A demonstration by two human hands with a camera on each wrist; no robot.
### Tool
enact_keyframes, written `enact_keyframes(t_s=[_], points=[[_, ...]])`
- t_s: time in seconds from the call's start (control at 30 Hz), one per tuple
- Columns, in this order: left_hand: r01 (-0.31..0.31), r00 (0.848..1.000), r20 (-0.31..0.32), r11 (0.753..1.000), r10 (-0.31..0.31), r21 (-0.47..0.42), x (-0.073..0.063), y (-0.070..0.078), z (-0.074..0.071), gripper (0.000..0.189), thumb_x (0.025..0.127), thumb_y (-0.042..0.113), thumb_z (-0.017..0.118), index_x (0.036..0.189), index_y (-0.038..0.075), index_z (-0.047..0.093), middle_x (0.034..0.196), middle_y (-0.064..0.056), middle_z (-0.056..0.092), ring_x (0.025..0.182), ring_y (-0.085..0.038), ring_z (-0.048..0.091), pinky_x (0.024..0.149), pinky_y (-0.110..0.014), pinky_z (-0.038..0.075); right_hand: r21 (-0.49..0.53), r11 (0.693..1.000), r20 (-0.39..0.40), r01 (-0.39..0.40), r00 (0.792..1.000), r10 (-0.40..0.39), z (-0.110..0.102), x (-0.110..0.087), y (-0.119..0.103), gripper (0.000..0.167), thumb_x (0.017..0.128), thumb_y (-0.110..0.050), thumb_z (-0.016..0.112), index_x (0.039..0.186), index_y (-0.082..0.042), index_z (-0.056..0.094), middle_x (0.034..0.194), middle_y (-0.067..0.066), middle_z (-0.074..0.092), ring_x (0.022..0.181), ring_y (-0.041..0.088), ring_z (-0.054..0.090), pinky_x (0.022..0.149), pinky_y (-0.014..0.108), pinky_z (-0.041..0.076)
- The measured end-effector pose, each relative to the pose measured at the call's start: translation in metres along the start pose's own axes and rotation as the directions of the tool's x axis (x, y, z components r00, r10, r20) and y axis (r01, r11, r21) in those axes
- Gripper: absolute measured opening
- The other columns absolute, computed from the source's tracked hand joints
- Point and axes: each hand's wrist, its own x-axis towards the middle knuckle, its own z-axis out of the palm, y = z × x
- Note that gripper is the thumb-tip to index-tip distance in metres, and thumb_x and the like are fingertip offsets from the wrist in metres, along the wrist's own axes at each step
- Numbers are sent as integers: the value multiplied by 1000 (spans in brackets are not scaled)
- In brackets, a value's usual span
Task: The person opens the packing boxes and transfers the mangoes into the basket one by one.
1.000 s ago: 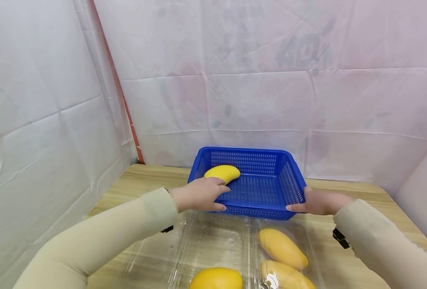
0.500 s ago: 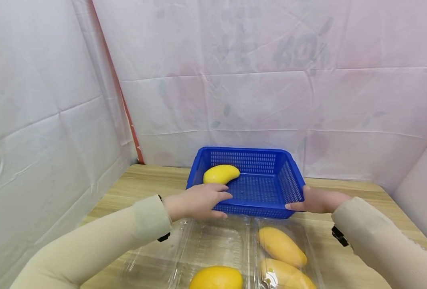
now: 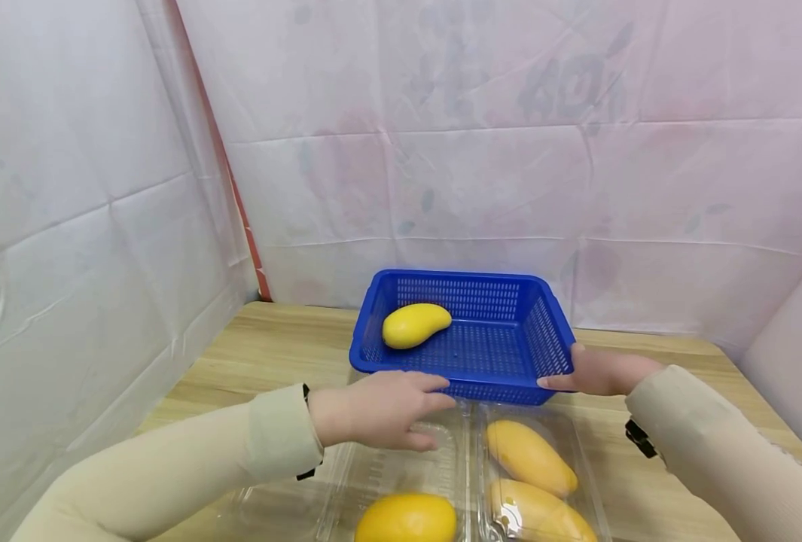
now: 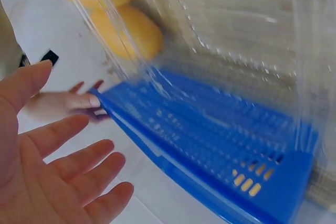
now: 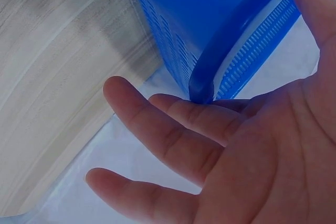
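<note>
In the head view, a blue plastic basket (image 3: 489,382) stands on the table with one yellow mango (image 3: 414,325) at its left. My right hand (image 3: 604,370) grips the basket's near right corner; in the right wrist view its thumb lies at the rim (image 5: 239,30), with some fingers touching the corner. My left hand (image 3: 383,410) hovers in front of the basket, over a clear plastic box (image 3: 444,444), holding nothing. Its fingers (image 4: 97,158) are spread and relaxed in the left wrist view. A deeper-yellow mango (image 3: 406,518) lies in the clear box's near part.
Right of that box, a second clear container (image 3: 585,482) has two mangoes (image 3: 531,455) under its plastic. A transparent lid (image 3: 282,500) spreads out to the left. The wooden table (image 3: 292,342) meets pale hanging sheets (image 3: 482,188) at its back and sides.
My left hand has drawn back from the mango in the basket, toward me, and now hangs over the clear box. The right hand has stayed at the basket corner.
</note>
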Motion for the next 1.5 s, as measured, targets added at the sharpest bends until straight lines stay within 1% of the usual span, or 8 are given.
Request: enact_keyframes(t_s=[0.2,0.47,0.63,0.9,1.0,1.1,1.43,1.5], points=[[-99,995,39,994,97,50,-5,16,6,52,89,46,57,130,14,54,131,-4,52,115,-13,52,93,-24,43,-22,1000,10,-9,1000,9,-2,0,0,111,82,-64,53,128,30,14,128,49,27,116,59,34,88,63,36],[-137,979,169,980,112,146,-11,36,21,56,85,55,57,130,22,50,125,6,53,109,-6,52,84,-23,47,-45,999,15,2,1000,-1,-2,1,-2,111,83,-63,52,128,31,12,128,50,24,115,60,33,89,63,35],[-139,969,224,982,108,130,-15,42,34,56,85,57,56,131,27,48,122,12,52,103,-3,53,81,-23,46,-29,999,17,14,1000,-13,-1,-1,-3,109,84,-61,53,128,30,13,127,49,28,115,59,36,88,63,36],[-154,982,134,978,135,142,-24,47,52,55,86,47,61,133,23,48,113,13,55,90,-2,56,75,-18,46,-23,1000,19,18,1000,-17,-4,-1,-4,108,85,-61,53,128,30,12,127,49,29,115,59,36,88,63,36],[-144,982,140,983,127,114,-25,47,56,50,92,42,53,137,23,45,117,12,56,94,-2,57,75,-18,46,-36,999,19,23,1000,-22,-4,0,-4,107,85,-60,52,128,30,13,126,49,29,114,58,37,88,62,36],[-135,973,192,990,124,45,-27,46,58,47,97,40,45,141,23,40,121,11,55,96,-2,56,75,-17,46,-48,999,28,17,999,-15,-3,2,-5,109,85,-61,52,128,31,13,128,49,26,115,58,36,89,62,35],[-79,944,308,988,117,-135,-22,44,58,47,95,39,50,139,25,42,118,12,53,91,0,54,73,-16,45,-74,997,36,-25,999,28,-3,2,-2,114,83,-65,50,129,31,9,131,50,18,118,60,30,91,64,32],[-67,944,309,985,114,-158,-21,43,59,47,94,38,52,138,24,44,116,12,54,88,1,53,73,-16,45,-74,997,34,-22,999,24,-4,2,-2,114,84,-64,50,129,31,9,131,50,19,117,60,30,91,63,33]])
